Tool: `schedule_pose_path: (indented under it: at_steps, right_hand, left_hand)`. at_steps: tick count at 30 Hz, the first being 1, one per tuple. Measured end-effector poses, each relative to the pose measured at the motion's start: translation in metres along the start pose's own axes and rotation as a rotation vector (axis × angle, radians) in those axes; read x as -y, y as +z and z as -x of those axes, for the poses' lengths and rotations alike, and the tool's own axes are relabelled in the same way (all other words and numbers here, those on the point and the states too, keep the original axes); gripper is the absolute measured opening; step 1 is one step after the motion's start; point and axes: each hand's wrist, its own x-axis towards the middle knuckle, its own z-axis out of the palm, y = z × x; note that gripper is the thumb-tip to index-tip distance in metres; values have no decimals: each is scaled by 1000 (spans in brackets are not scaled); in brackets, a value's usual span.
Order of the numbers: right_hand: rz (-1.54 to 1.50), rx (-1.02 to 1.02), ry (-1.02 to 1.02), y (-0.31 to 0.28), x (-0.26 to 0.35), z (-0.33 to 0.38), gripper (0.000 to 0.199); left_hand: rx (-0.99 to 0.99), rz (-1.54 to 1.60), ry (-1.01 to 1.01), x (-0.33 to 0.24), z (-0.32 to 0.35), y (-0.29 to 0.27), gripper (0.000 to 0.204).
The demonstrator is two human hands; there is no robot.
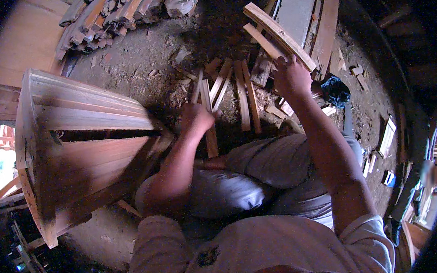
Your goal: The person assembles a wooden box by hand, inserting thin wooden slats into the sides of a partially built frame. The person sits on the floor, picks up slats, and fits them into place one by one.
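My right hand [293, 77], raised at the upper right, is closed on wooden slats [278, 31]; a long, slightly curved one and a shorter one stick out past the fingers. Lower and to the left, my left hand [197, 119] is curled around a thin wooden strip [199, 85] that points up and away. More loose slats [242, 96] lie on the ground just right of that hand, some leaning across each other. A tapered wooden tub-like piece [90, 119] made of staves stands at my left, with a dark gap between two of its staves.
Stacked timber [121, 15] lies at the far left. Long boards [316, 20] stretch away at the far right. Wood scraps and shavings litter the dirt floor [119, 75]. A dark blue plastic bundle [335, 90] sits beside my right forearm. My bent legs [275, 163] fill the near middle.
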Motion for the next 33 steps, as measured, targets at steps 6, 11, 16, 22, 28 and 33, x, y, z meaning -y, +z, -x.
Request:
schedule_pose_path:
  at_steps: [6, 11, 16, 22, 28, 33]
  right_hand:
    - [-205, -34, -133, -30, 27, 19, 32]
    - [-721, 465, -282, -14, 55, 36, 45]
    - [-991, 534, -389, -31, 81, 65, 59]
    - [-1040, 539, -338, -14, 73, 57, 47]
    - [-1379, 777, -209, -13, 49, 34, 40]
    - [-1626, 777, -29, -22, 44, 32, 46]
  left_hand:
    - [-96, -3, 16, 16, -13, 18, 32]
    - [-108, 541, 128, 3, -13, -25, 21]
    - [-18, 908, 174, -51, 35, -54, 38]
    - [-136, 1013, 288, -58, 38, -48, 36]
    - [-187, 1165, 215, -42, 28, -51, 26]
    - [-114, 1215, 69, -35, 24, -66, 36]
